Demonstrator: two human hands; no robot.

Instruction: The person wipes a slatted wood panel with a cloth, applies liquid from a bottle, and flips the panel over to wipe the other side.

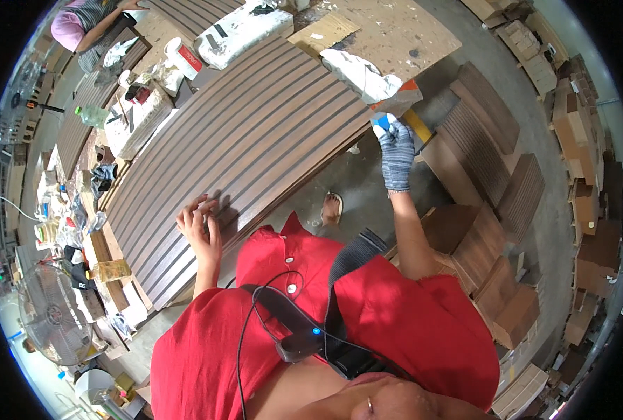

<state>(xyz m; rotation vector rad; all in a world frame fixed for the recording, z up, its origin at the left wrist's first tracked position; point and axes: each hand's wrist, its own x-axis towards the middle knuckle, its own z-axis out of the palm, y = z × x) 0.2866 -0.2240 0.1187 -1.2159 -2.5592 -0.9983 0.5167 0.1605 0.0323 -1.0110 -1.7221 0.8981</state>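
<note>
Head view: a long brown panel (255, 133) with dark parallel grooves lies grooved face up, running diagonally from the lower left to the center right in front of the person. The left hand (203, 224), bare, is positioned at the panel's near edge; its fingers are spread, partly bent, and grip nothing. The right hand (397, 147), in a gray knit glove with white fingertips, is closed around a small blue piece (382, 122) at the panel's right end. The exact kind of this piece cannot be determined.

A white cloth (360, 75) lies just beyond that end, at the edge of a brown table (423, 42). Beyond the panel's far side are a white wrapped block (248, 38) and a red-and-white container (184, 57). A fan (53, 315) stands at the left. Further grooved boards (465, 150) are located at the right.
</note>
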